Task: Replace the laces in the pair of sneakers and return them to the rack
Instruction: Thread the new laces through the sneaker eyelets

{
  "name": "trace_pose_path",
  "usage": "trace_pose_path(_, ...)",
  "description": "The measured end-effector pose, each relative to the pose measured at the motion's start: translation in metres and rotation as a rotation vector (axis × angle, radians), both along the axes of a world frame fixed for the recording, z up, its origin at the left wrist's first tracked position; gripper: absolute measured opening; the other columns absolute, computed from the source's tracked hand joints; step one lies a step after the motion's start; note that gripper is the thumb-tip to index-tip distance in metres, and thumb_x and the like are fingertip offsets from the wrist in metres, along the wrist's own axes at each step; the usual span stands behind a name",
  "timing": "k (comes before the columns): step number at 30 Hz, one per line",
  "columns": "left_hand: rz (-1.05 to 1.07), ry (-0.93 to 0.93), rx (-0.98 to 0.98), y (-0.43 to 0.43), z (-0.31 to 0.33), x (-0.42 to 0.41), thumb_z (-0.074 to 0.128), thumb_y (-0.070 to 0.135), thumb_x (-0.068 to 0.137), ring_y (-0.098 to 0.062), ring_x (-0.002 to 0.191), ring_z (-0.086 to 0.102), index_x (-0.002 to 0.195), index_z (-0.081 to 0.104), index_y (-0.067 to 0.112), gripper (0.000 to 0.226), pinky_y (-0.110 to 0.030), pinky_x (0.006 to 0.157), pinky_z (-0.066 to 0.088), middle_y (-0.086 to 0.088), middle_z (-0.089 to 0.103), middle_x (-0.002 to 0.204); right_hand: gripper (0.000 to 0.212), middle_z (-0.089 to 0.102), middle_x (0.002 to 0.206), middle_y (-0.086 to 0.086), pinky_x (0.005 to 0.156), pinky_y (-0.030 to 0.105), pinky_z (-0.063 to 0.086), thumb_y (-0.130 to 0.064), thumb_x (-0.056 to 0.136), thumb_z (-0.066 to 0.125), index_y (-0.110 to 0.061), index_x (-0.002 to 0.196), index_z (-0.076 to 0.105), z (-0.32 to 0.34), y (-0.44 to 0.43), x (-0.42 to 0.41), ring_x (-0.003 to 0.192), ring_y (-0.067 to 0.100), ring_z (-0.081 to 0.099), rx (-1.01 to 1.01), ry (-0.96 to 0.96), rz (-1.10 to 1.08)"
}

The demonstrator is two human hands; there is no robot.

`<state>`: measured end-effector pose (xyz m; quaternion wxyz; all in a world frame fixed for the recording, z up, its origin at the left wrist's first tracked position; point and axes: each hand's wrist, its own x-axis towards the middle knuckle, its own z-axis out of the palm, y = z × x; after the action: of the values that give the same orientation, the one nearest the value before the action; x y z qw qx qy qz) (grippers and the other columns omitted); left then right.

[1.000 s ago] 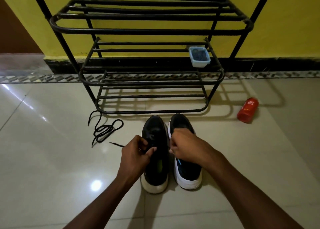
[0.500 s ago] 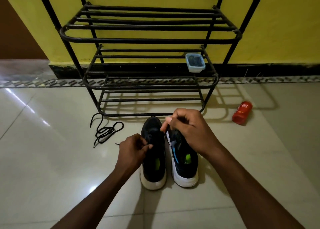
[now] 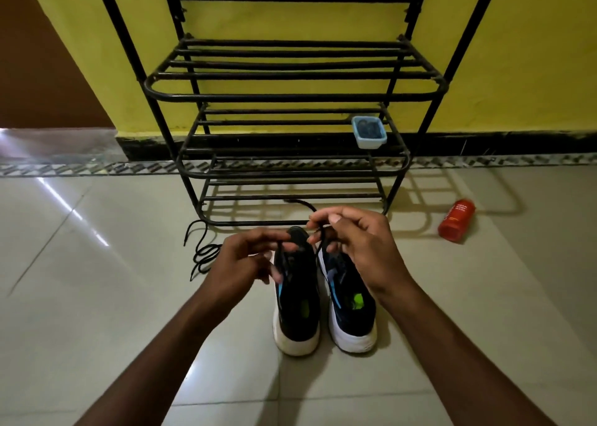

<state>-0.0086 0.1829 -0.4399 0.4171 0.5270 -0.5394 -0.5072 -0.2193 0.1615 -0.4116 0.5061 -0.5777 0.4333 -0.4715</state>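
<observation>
Two black fabric sneakers with white soles [image 3: 298,312] stand side by side on the tiles, before the black metal rack [image 3: 290,96]. There are two black laces: one loose lace [image 3: 203,254] lies coiled at the left, and one held lace [image 3: 302,203] is pinched by the left hand [image 3: 245,261] and the right hand [image 3: 358,248]. A moment ago the left hand sat lower, on the shoe.

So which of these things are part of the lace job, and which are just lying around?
In use: left sneaker, right sneaker, lace pinched between left hand and right hand, loose lace on floor, rack.
Lying about: orange bottle, blue tub on the rack, contents unclear.
</observation>
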Motion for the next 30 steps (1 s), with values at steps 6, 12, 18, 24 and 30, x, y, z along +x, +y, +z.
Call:
trace_pose_path(6, 0.208, -0.154, -0.12, -0.001, 0.006, -0.015, 0.071, 0.022, 0.093, -0.007, 0.052, 0.059, 0.083, 0.076, 0.018, 0.012, -0.018, 0.048, 0.041, 0.001, 0.072, 0.068, 0.014, 0.074, 0.087, 0.001, 0.068, 0.022, 0.053, -0.001, 0.095, 0.063, -0.012, 0.096, 0.072, 0.009, 0.004, 0.006, 0.074, 0.019, 0.073, -0.15, 0.104, -0.117)
trace_pose_path(12, 0.32, -0.177, -0.213, -0.014, 0.015, -0.025, 0.068, 0.026, 0.096, 0.003, 0.057, 0.06, 0.078, 0.075, 0.017, 0.021, -0.01, 0.057, 0.043, 0.018, 0.065, 0.06, 0.034, 0.072, 0.09, 0.005, 0.067, 0.032, 0.061, -0.008, 0.092, 0.071, -0.023, 0.121, 0.06, 0.012, -0.002, 0.013, 0.065, 0.022, 0.072, -0.186, 0.001, -0.27)
trace_pose_path(18, 0.312, 0.064, -0.264, -0.025, 0.03, -0.037, 0.06, 0.021, 0.1, -0.012, 0.055, 0.046, 0.091, 0.073, 0.009, 0.02, -0.018, 0.051, 0.038, -0.007, 0.052, 0.06, 0.007, 0.076, 0.083, 0.002, 0.06, 0.018, 0.051, -0.012, 0.097, 0.065, -0.014, 0.103, 0.068, 0.02, -0.016, 0.015, 0.068, 0.017, 0.073, -0.181, -0.02, -0.291)
trace_pose_path(24, 0.273, 0.116, -0.306, -0.023, 0.049, -0.04, 0.062, 0.018, 0.099, -0.018, 0.059, 0.045, 0.1, 0.078, 0.015, 0.016, -0.023, 0.051, 0.038, -0.019, 0.056, 0.069, 0.006, 0.075, 0.08, 0.001, 0.063, 0.018, 0.051, -0.017, 0.095, 0.068, -0.013, 0.098, 0.071, 0.028, -0.02, 0.022, 0.072, 0.012, 0.074, -0.195, 0.02, -0.288)
trace_pose_path(30, 0.35, 0.163, -0.288, -0.02, 0.062, -0.038, 0.072, 0.013, 0.09, -0.006, 0.055, 0.051, 0.103, 0.079, 0.017, 0.015, -0.014, 0.045, 0.038, 0.006, 0.066, 0.063, 0.009, 0.076, 0.083, -0.004, 0.083, 0.04, 0.06, -0.017, 0.089, 0.075, -0.022, 0.096, 0.076, 0.033, -0.015, 0.029, 0.084, 0.011, 0.073, -0.181, 0.031, -0.333)
